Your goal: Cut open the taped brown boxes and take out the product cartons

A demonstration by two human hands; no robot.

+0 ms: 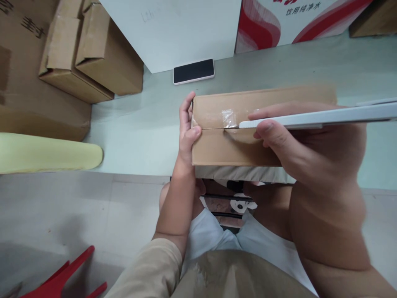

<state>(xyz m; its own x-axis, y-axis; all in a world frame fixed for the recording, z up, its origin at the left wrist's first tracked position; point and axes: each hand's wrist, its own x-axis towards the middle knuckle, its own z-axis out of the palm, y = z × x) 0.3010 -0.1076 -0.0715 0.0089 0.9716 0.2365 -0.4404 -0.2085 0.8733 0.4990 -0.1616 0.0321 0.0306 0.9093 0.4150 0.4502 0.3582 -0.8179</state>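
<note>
A closed brown cardboard box [235,149] lies on the table in front of me, its centre seam facing up with a patch of clear tape [228,118] across it. My left hand [187,134] grips the box's left end, thumb on top at the seam and fingers around the edge. In my right hand [310,140], a long white box cutter [297,120] is pinched between thumb and fingers. Its thin tip touches or nearly touches the seam beside the tape. The cutter's far end runs out of view at the right.
A phone [194,72] lies behind the box, before a white panel [180,29]. Cardboard boxes [105,54] stand at left, a red and white carton [288,20] at back right. A pale yellow padded object [49,153] sits at the left table edge, above a red stool [68,269].
</note>
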